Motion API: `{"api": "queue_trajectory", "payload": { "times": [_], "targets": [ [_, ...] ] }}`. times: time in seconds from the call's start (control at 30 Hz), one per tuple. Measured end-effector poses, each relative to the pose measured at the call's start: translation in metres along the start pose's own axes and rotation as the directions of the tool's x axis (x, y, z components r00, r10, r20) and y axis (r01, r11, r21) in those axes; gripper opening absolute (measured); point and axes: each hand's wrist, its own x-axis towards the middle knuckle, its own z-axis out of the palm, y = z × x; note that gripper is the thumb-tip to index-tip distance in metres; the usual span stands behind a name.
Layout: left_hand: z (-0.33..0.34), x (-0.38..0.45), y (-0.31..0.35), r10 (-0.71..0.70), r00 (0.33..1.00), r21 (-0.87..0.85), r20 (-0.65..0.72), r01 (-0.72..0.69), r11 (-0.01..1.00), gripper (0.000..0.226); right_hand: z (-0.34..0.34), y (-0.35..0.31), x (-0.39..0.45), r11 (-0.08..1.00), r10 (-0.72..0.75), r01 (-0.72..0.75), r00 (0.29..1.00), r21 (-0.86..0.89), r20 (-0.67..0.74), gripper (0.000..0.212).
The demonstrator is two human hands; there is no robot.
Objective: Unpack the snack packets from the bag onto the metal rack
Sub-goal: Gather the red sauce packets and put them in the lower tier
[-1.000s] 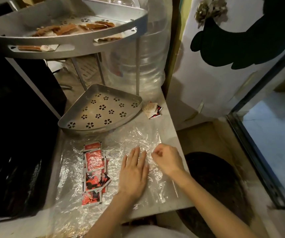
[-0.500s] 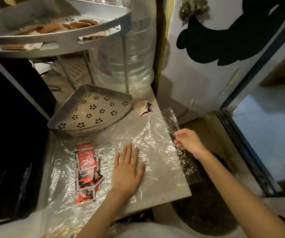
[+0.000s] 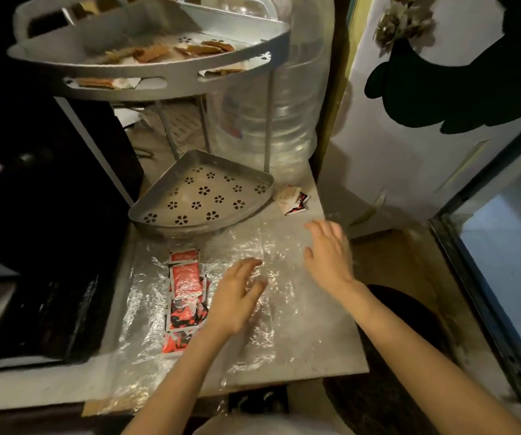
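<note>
The red snack packets (image 3: pixel 184 296) lie in an overlapping column on the crinkled clear plastic bag (image 3: pixel 253 309), which is spread flat over the counter (image 3: pixel 341 356). The column sits toward the counter's left side, between its near edge and the lower tier (image 3: pixel 202 193) of the metal rack (image 3: pixel 146 73). Its long axis runs from the near edge toward the far edge, tilted slightly, so the top packet points at the lower tier and the bottom one at the near edge.

The left hand (image 3: pixel 237 296) rests palm down on the plastic, just beside the column's right side, with its fingers (image 3: pixel 246 263) loosely spread and gripping nothing. The right hand (image 3: pixel 328 255) is blurred above the plastic near the counter's right edge, fingers wide and empty.

The step in hand looks like flattening or opening the bag to reach the packets. Whether the packets lie under a layer of film or on top of it cannot be told, so it seems wise to find the bag's open edge first. One hand should probably pin the film while the other slides the packets out along the column's long axis, toward the rack, so they stay stacked. The film is thin and likely to cling or drag the packets.

A few more packets (image 3: pixel 292 200) lie near the far right corner, beside the lower tier. The upper tier (image 3: pixel 165 69) already holds flat brown items.
</note>
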Motion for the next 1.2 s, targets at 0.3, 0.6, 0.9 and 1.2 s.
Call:
{"api": "queue_trajectory", "payload": {
  "times": [0.3, 0.6, 0.9, 1.2],
  "targets": [
    [-0.05, -0.06, -0.028, -0.266, 0.87, 0.218, -0.415, 0.379, 0.899, 0.055, 0.028, -0.107, 0.031, 0.879, -0.436, 0.332, 0.851, 0.342, 0.294, 0.049],
    [-0.046, -0.086, -0.048, -0.529, 0.756, 0.215, -0.386, 0.632, 0.745, 0.076, 0.057, -0.155, 0.046, 0.857, -0.505, 0.457, 0.651, 0.239, 0.567, 0.084],
    [-0.045, -0.071, -0.056, -0.571, 0.753, 0.328, -0.327, 0.657, 0.678, 0.066, 0.057, -0.16, 0.055, 0.918, -0.381, 0.361, 0.691, 0.164, 0.615, 0.084],
    [-0.04, -0.067, -0.061, -0.56, 0.78, 0.257, -0.277, 0.622, 0.74, 0.061, 0.051, -0.155, 0.059, 0.911, -0.408, 0.354, 0.696, 0.211, 0.591, 0.07]
  ]
}}
